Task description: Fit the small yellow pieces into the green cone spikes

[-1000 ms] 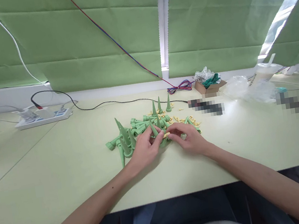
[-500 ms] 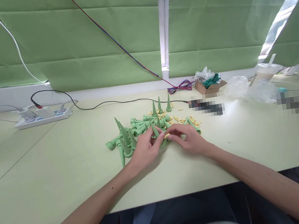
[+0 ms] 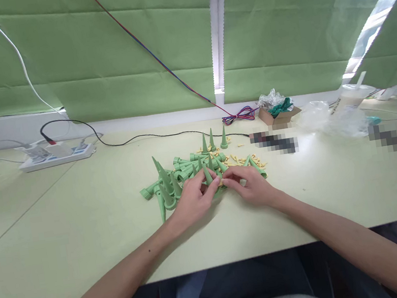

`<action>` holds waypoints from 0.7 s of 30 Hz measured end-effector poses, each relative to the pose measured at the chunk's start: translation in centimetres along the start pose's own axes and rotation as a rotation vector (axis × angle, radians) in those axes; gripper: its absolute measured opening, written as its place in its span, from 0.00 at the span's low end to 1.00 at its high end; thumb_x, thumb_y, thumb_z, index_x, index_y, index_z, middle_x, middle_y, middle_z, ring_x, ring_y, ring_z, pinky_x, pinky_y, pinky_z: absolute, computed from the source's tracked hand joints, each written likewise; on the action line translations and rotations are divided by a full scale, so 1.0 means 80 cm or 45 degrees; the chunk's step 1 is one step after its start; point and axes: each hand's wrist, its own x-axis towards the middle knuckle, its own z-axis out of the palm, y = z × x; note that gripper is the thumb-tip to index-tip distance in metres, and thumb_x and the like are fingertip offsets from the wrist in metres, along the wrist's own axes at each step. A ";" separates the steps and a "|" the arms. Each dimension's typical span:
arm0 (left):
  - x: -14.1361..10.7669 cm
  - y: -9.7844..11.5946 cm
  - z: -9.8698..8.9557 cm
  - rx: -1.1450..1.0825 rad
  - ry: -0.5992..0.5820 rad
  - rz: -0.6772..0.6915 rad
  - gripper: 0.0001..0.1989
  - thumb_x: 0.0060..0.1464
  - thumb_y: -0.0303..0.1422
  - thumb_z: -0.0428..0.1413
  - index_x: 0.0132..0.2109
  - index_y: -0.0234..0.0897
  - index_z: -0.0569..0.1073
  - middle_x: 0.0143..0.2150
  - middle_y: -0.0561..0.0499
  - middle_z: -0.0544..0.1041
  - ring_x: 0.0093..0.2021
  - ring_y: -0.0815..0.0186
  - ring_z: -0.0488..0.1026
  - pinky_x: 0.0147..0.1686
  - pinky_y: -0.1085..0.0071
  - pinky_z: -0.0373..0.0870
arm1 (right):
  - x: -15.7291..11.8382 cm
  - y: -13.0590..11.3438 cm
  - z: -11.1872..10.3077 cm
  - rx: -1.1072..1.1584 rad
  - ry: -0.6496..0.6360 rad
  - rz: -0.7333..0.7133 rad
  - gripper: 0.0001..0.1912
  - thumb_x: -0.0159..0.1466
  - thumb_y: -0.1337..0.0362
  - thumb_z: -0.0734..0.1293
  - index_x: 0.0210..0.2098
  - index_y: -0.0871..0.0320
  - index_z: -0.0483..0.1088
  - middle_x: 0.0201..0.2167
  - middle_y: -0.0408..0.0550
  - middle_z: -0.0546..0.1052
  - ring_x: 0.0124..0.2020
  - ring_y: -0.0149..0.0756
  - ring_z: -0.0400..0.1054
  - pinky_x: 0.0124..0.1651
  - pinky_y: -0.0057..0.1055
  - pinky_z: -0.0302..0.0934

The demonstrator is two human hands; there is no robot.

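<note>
My left hand [image 3: 195, 195] is closed round a green cone [image 3: 206, 173], its thumb and fingers near the cone's base. Close beside it on the right, my right hand [image 3: 250, 183] pinches a small yellow piece [image 3: 221, 181] against the cone; the fingertips hide most of it. Green cones [image 3: 166, 181], some upright and some lying, are heaped to the left of and behind my hands. Small yellow pieces [image 3: 239, 159] lie scattered behind my right hand. Three upright cones [image 3: 212, 141] stand at the back of the heap.
On the pale table [image 3: 86, 245], a power strip [image 3: 58, 159] lies at the back left. A small cardboard box [image 3: 279, 118], bundled wires [image 3: 240, 115], clear plastic bags [image 3: 316, 116] and a cup [image 3: 353, 96] with a straw are at the back right.
The cone in my left hand has tilted slightly and shifted a little to the right. Less of the yellow piece shows between my fingertips.
</note>
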 end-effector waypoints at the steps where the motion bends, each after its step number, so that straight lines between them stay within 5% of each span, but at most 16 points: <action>1: 0.000 0.000 0.000 0.005 -0.002 0.001 0.12 0.63 0.41 0.50 0.38 0.38 0.69 0.24 0.58 0.68 0.21 0.73 0.58 0.21 0.74 0.54 | 0.000 0.000 0.000 -0.001 -0.002 0.002 0.09 0.68 0.63 0.62 0.33 0.58 0.70 0.24 0.43 0.72 0.24 0.29 0.61 0.28 0.26 0.55; 15: 0.000 -0.004 0.001 0.023 0.000 0.013 0.11 0.63 0.40 0.50 0.39 0.38 0.69 0.22 0.59 0.64 0.20 0.72 0.57 0.21 0.74 0.53 | 0.001 0.003 0.001 -0.076 -0.035 0.029 0.16 0.70 0.60 0.60 0.27 0.58 0.67 0.20 0.40 0.67 0.22 0.28 0.58 0.28 0.25 0.52; 21: 0.001 -0.002 0.001 0.030 0.041 0.019 0.11 0.63 0.40 0.50 0.38 0.38 0.69 0.23 0.59 0.65 0.20 0.73 0.58 0.22 0.74 0.53 | 0.000 0.001 0.000 0.034 -0.055 0.096 0.08 0.68 0.60 0.63 0.39 0.58 0.69 0.27 0.43 0.74 0.24 0.28 0.62 0.30 0.25 0.58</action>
